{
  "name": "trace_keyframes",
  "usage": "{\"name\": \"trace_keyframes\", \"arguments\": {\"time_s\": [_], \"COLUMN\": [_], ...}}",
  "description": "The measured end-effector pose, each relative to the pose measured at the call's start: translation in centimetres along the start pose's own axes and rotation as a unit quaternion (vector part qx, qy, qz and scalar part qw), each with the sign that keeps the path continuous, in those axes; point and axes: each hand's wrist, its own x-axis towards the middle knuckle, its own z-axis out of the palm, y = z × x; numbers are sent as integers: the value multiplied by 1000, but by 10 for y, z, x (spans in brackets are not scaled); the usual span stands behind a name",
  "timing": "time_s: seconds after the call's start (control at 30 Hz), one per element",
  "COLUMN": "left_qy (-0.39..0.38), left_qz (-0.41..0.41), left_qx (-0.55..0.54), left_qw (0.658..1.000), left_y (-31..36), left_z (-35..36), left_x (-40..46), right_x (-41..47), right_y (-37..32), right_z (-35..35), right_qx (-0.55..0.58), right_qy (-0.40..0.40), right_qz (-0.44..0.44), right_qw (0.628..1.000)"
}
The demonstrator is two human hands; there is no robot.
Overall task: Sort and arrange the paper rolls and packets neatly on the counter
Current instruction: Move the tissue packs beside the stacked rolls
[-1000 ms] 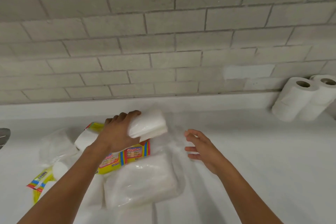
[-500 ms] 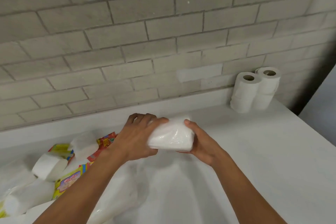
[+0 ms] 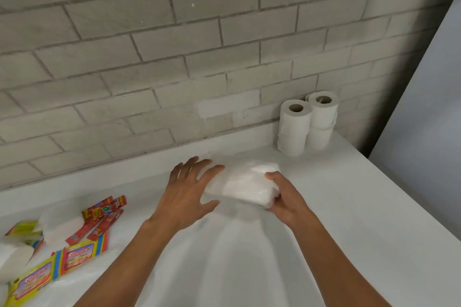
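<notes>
A white tissue packet (image 3: pixel 245 185) in clear plastic lies on the white counter (image 3: pixel 349 207) near the back. My right hand (image 3: pixel 284 198) grips its right end, thumb on top. My left hand (image 3: pixel 192 189) is beside its left end with fingers spread and straight, touching or just off it. Stacked toilet paper rolls (image 3: pixel 308 123) stand upright in the far right corner against the brick wall. At the left lie yellow wrapped packets (image 3: pixel 74 255), red sachets (image 3: pixel 102 215) and loose white rolls (image 3: pixel 61 225).
The counter's right edge (image 3: pixel 404 192) runs diagonally, with a pale panel (image 3: pixel 424 107) beyond it. A low white ledge (image 3: pixel 139 169) runs along the foot of the brick wall.
Both hands carried the white packet rightward and set it down on the counter. My left hand has let go and spread its fingers. The view has turned right.
</notes>
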Motion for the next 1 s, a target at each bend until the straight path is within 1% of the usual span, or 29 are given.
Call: {"name": "trace_keyframes", "arguments": {"time_s": [0.13,0.33,0.57,0.77,0.87,0.93,1.0], "left_qy": [-12,-28,-41,-40,-37,-31,-21], "left_qz": [-48,-123,-186,-226,-230,-233,-241], "left_qx": [-32,-71,-82,-103,-117,-118,-120], "left_qw": [998,989,978,968,966,965,963], "left_y": [1,-10,-26,-38,-44,-47,-48], "left_z": [15,31,36,37,38,38,35], "left_x": [-3,-12,-30,-43,-51,-57,-62], "right_x": [19,47,79,93,100,104,107], "right_y": [-11,-25,-16,-6,-2,-2,-2], "right_z": [-16,-30,-40,-45,-49,-51,-51], "right_qx": [13,43,88,86,49,-19,-112], "right_qy": [61,97,110,107,119,145,177], "right_qz": [8,20,14,-37,-45,-48,-51], "right_qw": [998,994,990,990,991,988,977]}}
